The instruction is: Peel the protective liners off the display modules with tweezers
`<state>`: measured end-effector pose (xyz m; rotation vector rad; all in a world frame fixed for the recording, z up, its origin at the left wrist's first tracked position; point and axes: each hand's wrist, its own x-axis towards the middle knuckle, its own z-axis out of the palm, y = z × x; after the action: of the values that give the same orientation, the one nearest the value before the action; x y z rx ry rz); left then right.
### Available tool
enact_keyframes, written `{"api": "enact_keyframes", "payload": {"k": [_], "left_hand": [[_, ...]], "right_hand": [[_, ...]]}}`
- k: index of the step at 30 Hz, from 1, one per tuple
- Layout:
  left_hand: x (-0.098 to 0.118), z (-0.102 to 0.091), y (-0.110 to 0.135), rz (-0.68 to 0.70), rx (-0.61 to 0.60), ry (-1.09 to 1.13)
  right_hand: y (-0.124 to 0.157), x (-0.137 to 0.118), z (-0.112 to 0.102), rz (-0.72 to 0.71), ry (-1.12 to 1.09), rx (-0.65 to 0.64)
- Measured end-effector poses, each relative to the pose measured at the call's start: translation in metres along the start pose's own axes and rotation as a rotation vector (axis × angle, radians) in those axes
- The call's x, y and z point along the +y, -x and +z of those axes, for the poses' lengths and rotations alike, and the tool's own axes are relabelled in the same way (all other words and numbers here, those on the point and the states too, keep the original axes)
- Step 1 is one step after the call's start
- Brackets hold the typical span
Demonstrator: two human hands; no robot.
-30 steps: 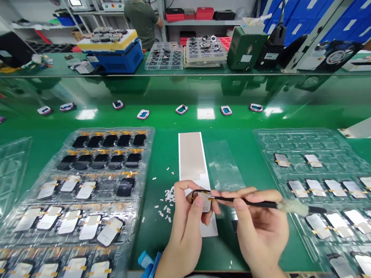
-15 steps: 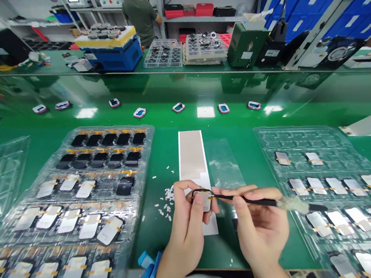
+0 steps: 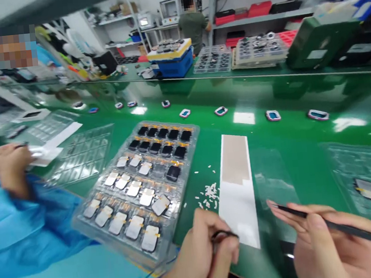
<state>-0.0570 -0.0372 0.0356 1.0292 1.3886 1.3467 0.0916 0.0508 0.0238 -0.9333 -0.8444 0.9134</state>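
Label [image 3: 317, 54] on the green box [image 3: 305, 35] was too blurred for me to read. My left hand [image 3: 201, 253] was curled, thumb and fingertips clamped on the part [image 3: 226, 232] by the near end of the strip [image 3: 237, 199]; it showed as a dark edge, long axis running left to right. My right hand [image 3: 333, 247] gripped the tweezers [image 3: 340, 227], whose tip pointed left and slightly away from me.

The person's left hand [image 3: 199, 252] pinches a small dark-rimmed part [image 3: 226, 234], while the right hand [image 3: 332, 247] holds black tweezers [image 3: 296, 212], their tip apart from the part. Between the hands and beyond lies a white-and-beige sheet [image 3: 238, 199], with small white scraps [image 3: 211, 191] to its left. Farther left, a clear tray [image 3: 134, 254] carries rows of black and silver pieces [image 3: 117, 223]; a co-worker's blue sleeve [image 3: 33, 232] shows at far left.
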Motion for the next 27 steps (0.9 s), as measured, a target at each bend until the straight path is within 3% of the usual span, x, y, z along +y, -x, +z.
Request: {"api": "enact_keyframes", "payload": {"k": [3, 4, 6, 9, 11, 14, 18, 21, 27], "left_hand": [[0.018, -0.048, 0.001, 0.074, 0.160, -0.222], [0.023, -0.068, -0.008, 0.120, 0.231, -0.393], [0.026, -0.107, -0.037, 0.128, 0.253, -0.744], [0.017, -0.150, -0.084, 0.095, 0.275, -0.838], [0.008, -0.163, -0.103, 0.069, 0.268, -0.868], [0.006, -0.162, -0.107, 0.058, 0.261, -0.955], [0.020, -0.141, -0.093, 0.132, 0.282, -1.190], [0.024, -0.121, -0.090, 0.156, 0.170, -1.429], [0.019, -0.106, -0.110, 0.124, 0.105, -1.439]], "right_hand": [[0.001, 0.001, 0.005, -0.010, 0.031, 0.063], [0.001, 0.001, 0.006, -0.005, 0.042, 0.070], [0.002, 0.002, 0.006, -0.013, 0.057, 0.082], [0.003, 0.005, 0.004, -0.025, 0.068, 0.085], [0.005, 0.006, 0.001, -0.037, 0.074, 0.066], [0.009, 0.007, -0.002, -0.072, 0.080, -0.006], [0.011, 0.005, -0.002, -0.089, 0.092, -0.052], [0.011, 0.002, 0.000, -0.078, 0.100, -0.063], [0.012, 0.000, -0.003, -0.058, 0.108, -0.086]]}}
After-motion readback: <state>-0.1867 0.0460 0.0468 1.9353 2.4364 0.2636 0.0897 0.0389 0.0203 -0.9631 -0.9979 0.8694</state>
